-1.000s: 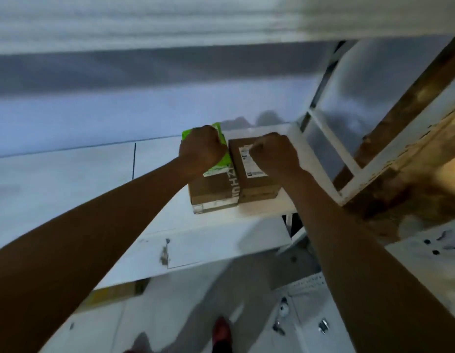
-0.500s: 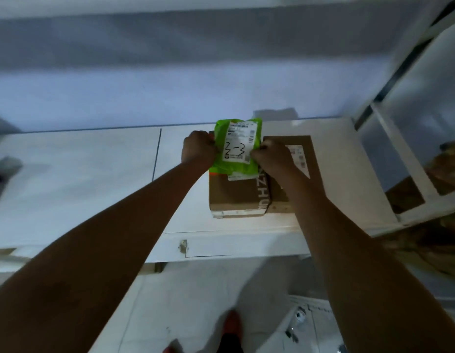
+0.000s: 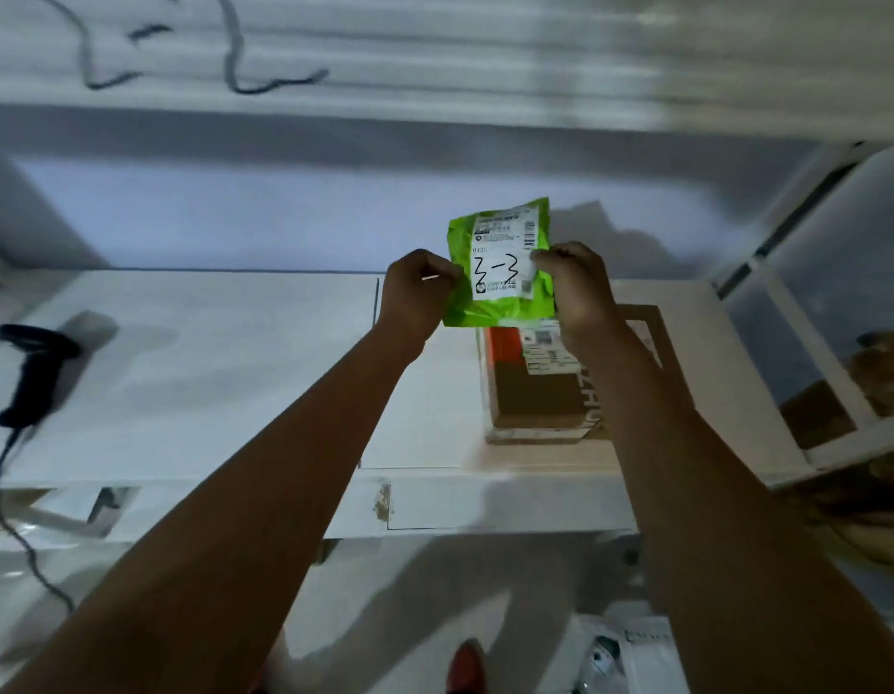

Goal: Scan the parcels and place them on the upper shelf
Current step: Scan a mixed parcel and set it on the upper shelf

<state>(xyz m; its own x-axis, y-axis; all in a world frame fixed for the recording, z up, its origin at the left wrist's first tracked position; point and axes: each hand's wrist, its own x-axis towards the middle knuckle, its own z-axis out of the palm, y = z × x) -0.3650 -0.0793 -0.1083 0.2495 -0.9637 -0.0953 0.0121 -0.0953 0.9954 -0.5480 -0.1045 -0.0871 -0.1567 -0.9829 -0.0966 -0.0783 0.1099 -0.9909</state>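
A green plastic parcel (image 3: 500, 303) with a white label marked "3-3" is held up above the white shelf (image 3: 234, 373). My left hand (image 3: 417, 293) pinches its left edge and my right hand (image 3: 577, 288) grips its right edge. Under it, a brown cardboard box (image 3: 535, 398) with a label and an orange patch lies on the shelf. A second cardboard box (image 3: 645, 328) lies beside it on the right, mostly hidden by my right arm. A black handheld scanner (image 3: 31, 373) lies at the shelf's far left.
The scanner's cable (image 3: 19, 523) hangs over the front edge at the left. A white shelf frame (image 3: 795, 318) rises at the right. Another shelf board (image 3: 434, 112) runs overhead. White packages (image 3: 630, 658) lie on the floor at the lower right.
Both hands have lifted the green parcel off the brown box and turned its label up. The view has shifted left, bringing the scanner into sight.
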